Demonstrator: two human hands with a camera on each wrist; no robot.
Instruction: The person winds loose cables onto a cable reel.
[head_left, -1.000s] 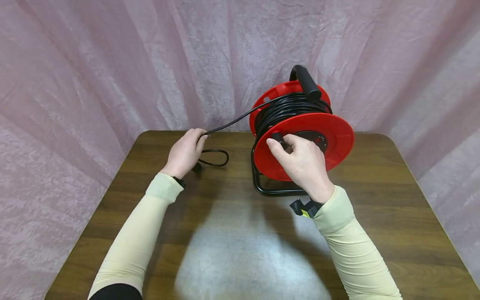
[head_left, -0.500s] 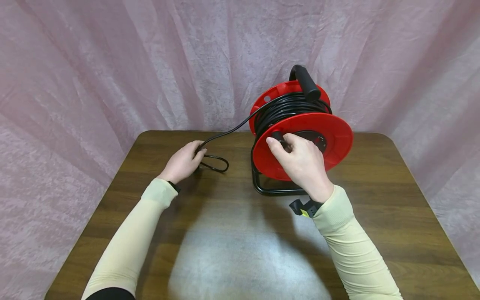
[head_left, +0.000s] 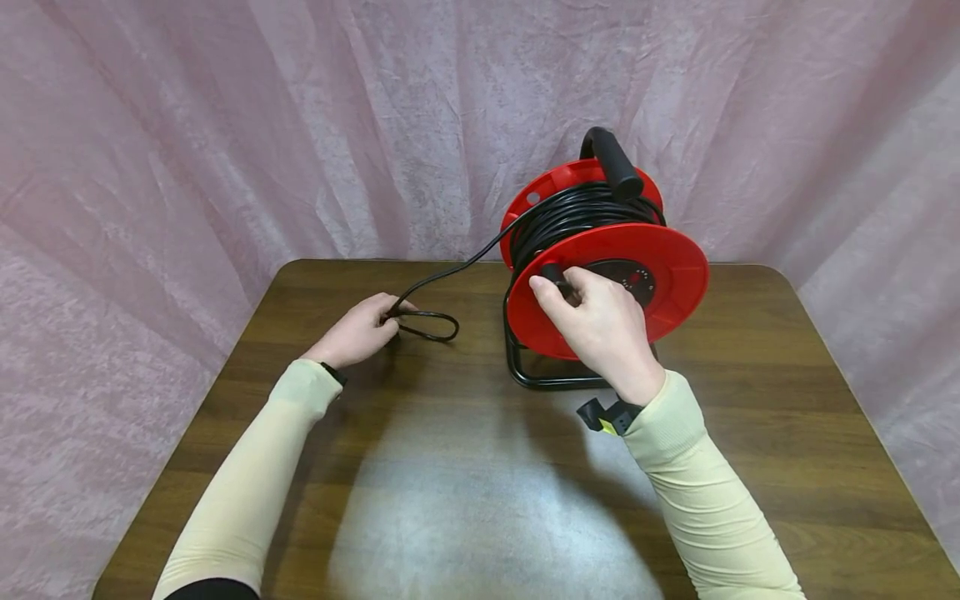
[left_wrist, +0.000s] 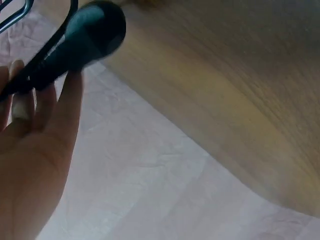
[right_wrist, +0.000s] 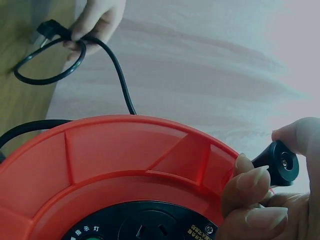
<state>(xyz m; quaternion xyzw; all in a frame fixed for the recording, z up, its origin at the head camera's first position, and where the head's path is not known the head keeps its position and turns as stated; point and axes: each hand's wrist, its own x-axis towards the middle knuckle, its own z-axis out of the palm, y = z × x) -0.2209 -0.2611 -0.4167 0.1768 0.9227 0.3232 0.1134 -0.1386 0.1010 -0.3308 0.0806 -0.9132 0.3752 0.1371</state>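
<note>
A red cable reel (head_left: 607, 292) wound with black cable stands on the table's right half. My right hand (head_left: 603, 321) grips the reel's black crank knob (right_wrist: 280, 162), thumb on one side and curled fingers on the other. To the left, my left hand (head_left: 360, 329) pinches the black power cord (head_left: 450, 268) close to its plug (right_wrist: 52, 29). From these fingers the cord runs up to the reel, and a small loop (head_left: 456, 329) sticks out to the right. In the left wrist view the plug (left_wrist: 97, 32) lies at the fingertips, its prongs hidden.
The reel's black carrying handle (head_left: 611, 162) rises at the top, and its tube stand (head_left: 555, 385) rests on the wooden table (head_left: 450, 500). Sockets sit in the reel's black centre panel (right_wrist: 145, 225). A pink curtain (head_left: 420, 125) hangs behind the table.
My left hand has moved down and slightly left with the cord, which now sags more toward the reel. My right hand and the reel have stayed nearly still.
</note>
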